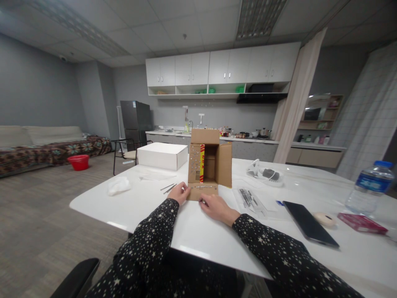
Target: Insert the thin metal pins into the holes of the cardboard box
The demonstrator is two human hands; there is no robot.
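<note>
An open cardboard box (pixel 194 165) stands on the white table, its opening facing me and its flaps folded out. A strip of yellow and red tape runs down its front. Small shiny dots, like stick-on gems, are scattered over the left flap and along the bottom flap (pixel 203 192). My left hand (pixel 178 193) is closed at the left edge of the bottom flap, thumb and fingers together. At that flap's front edge, my right hand (pixel 217 207) has its fingers curled in, gripping the cardboard. Several thin dark sticks (pixel 169 188) lie beside my left hand.
A white box (pixel 161 156) sits behind on the left, with crumpled white tissue (pixel 119 185) nearer. On the right are a clear packet (pixel 250 200), a white cable coil (pixel 269 176), a phone (pixel 310 223), a pink box (pixel 361 223) and a water bottle (pixel 369 186).
</note>
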